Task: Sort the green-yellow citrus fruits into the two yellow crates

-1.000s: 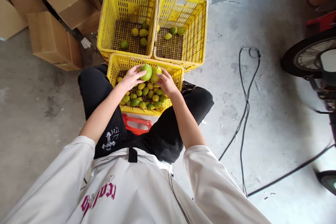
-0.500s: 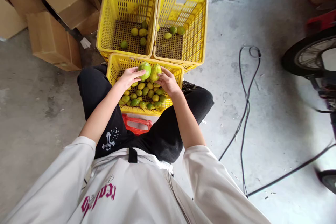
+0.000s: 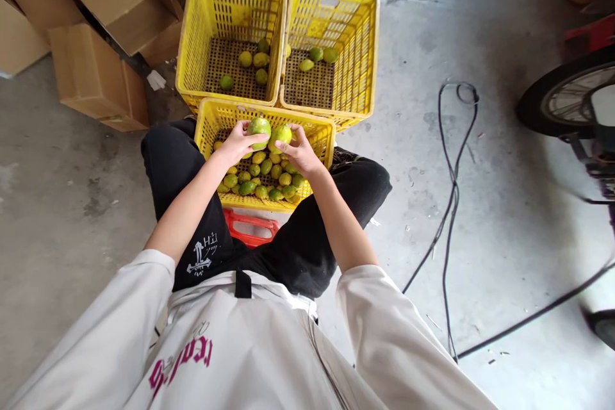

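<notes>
My left hand (image 3: 239, 142) is closed round a green lemon (image 3: 259, 131), thumb across its near side. Beside it, my right hand (image 3: 300, 152) grips a yellow-green lemon (image 3: 280, 136) between thumb and fingers. Both fruits are held up over the near yellow crate (image 3: 328, 141), a small gap apart. In that crate lies a heap of green and yellow lemons (image 3: 266, 167), partly covered by my hands.
Behind stand a left yellow crate (image 3: 202, 25) and a right yellow crate (image 3: 369, 51), each with several lemons. Cardboard boxes (image 3: 96, 70) pile up at the left. A black cable (image 3: 454, 192) lies on the floor, and a wheel (image 3: 552, 99) stands at the right.
Both lemons have turned in my fingers and show other sides. My left hand's lemon has shifted slightly left; my right thumb now lies across the near side of its lemon.
</notes>
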`<state>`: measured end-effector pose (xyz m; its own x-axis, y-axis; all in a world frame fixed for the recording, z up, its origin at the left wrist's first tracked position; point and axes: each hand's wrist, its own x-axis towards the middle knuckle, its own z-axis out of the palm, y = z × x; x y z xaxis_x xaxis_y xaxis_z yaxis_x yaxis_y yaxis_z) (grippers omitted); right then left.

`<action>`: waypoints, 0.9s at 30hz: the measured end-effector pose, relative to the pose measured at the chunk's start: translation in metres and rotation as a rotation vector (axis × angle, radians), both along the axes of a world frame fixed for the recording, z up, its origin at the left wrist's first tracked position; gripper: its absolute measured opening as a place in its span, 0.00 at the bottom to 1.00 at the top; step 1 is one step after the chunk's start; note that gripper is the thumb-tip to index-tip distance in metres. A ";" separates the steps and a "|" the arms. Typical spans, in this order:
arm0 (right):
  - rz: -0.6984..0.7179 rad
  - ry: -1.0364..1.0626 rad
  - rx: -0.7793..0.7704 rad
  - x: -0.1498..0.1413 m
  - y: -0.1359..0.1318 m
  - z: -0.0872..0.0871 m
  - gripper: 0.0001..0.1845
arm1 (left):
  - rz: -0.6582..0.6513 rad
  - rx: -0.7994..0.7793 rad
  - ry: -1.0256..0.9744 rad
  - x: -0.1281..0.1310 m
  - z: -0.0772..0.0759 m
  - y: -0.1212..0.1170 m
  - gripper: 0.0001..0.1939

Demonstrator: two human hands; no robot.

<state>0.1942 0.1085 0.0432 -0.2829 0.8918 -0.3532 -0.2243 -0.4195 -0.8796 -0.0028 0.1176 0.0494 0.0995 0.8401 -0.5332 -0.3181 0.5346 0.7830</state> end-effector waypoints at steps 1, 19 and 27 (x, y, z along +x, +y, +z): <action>0.010 0.000 -0.011 -0.002 -0.001 -0.001 0.41 | -0.010 0.008 -0.001 0.001 0.001 -0.001 0.32; -0.010 0.003 -0.032 0.003 0.010 -0.008 0.30 | -0.066 0.016 -0.131 -0.003 0.005 0.008 0.16; -0.029 -0.017 -0.014 -0.001 0.001 0.007 0.34 | -0.168 0.130 -0.104 0.003 -0.002 0.001 0.25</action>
